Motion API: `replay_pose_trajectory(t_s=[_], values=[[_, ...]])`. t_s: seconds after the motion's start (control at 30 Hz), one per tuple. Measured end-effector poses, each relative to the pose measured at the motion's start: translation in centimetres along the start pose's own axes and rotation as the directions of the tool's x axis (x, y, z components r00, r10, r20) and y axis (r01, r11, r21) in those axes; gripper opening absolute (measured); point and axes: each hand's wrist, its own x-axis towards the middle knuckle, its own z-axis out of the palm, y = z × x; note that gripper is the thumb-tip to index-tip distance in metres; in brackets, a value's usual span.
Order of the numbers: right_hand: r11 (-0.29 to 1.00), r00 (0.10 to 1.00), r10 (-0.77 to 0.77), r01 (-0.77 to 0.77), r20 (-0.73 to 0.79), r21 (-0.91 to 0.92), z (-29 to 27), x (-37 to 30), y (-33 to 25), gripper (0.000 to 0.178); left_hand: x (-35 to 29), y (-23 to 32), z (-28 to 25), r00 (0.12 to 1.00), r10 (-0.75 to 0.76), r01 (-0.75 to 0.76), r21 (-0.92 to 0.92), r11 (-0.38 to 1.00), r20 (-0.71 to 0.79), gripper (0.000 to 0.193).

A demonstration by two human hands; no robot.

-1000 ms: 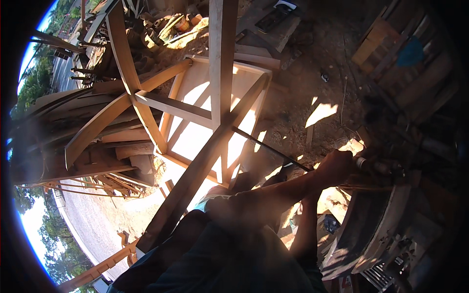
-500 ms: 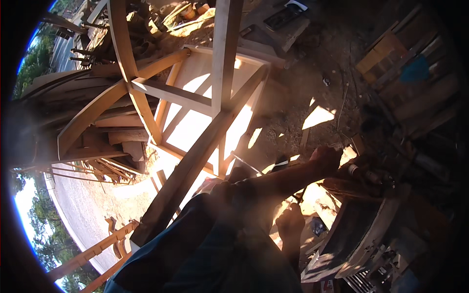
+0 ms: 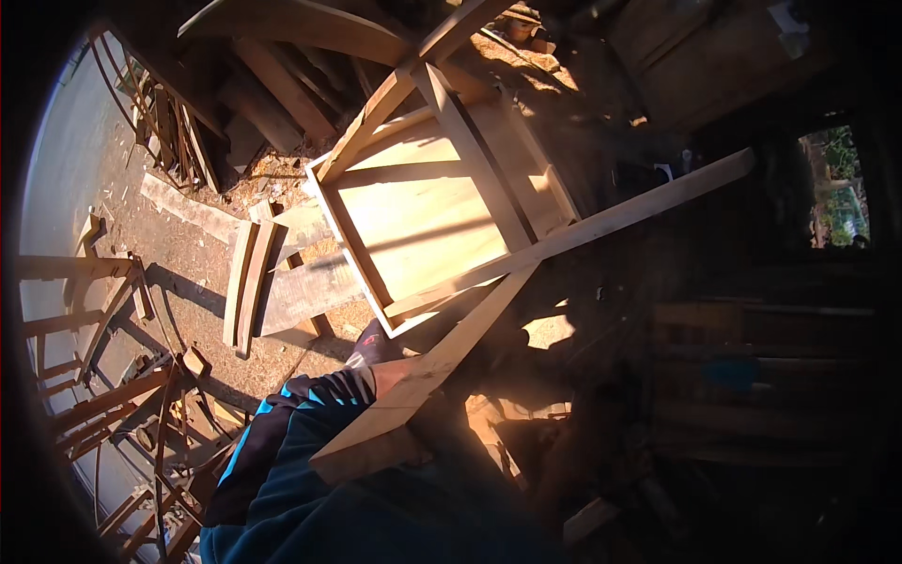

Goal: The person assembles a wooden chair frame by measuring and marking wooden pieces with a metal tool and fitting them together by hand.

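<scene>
Now the left hand (image 3: 390,374) grips a leg (image 3: 427,376) of the wooden chair frame (image 3: 423,221), whose seat has swung above the hand. Earlier the right hand reached rightward; now it is hidden, so I cannot tell its state.

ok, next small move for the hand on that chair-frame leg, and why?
Probably steady the frame before anything else. The left hand grips the lower end of one long leg of the unfinished wooden chair frame, which lies tilted over the dirt. The right hand is lost in shadow, so a second hold on the crossing leg seems wise.
</scene>
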Motion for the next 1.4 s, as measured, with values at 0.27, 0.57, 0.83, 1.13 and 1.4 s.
replay_pose_trajectory(t_s=[0.27, 0.57, 0.83, 1.13, 1.4], values=[[0.766, 0.789, 0.612, -0.575, -0.053, 0.287, 2.1, 0.1, -6.0, 0.022, 1.5, -6.1, -3.5, 0.671, 0.015, 0.068, 0.082, 0.994, -0.741, 0.051], [0.973, 0.974, 0.208, -0.196, 0.089, -0.12, 2.5, -0.8, -4.5, 0.016, 2.7, -7.3, -1.4, 0.746, -0.036, 0.042, -0.007, 0.999, -0.665, 0.047], [0.607, 0.826, -0.496, 0.55, 0.267, -0.573, -0.3, 1.1, -6.4, 0.034, -4.3, -2.6, -3.2, 0.855, -0.132, 0.139, -0.025, 0.99, -0.502, 0.051], [0.93, 0.96, -0.277, 0.281, 0.048, -0.236, -4.6, 10.2, -8.7, 0.041, -10.6, -5.3, -2.6, 0.881, -0.121, 0.173, 0.074, 0.982, -0.458, 0.059], [0.867, 0.917, -0.042, -0.164, 0.397, 0.471, -5.3, 20.3, -20.9, 0.009, -9.8, -7.2, 3.9, 0.581, -0.117, 0.335, 0.106, 0.936, -0.806, 0.066]])
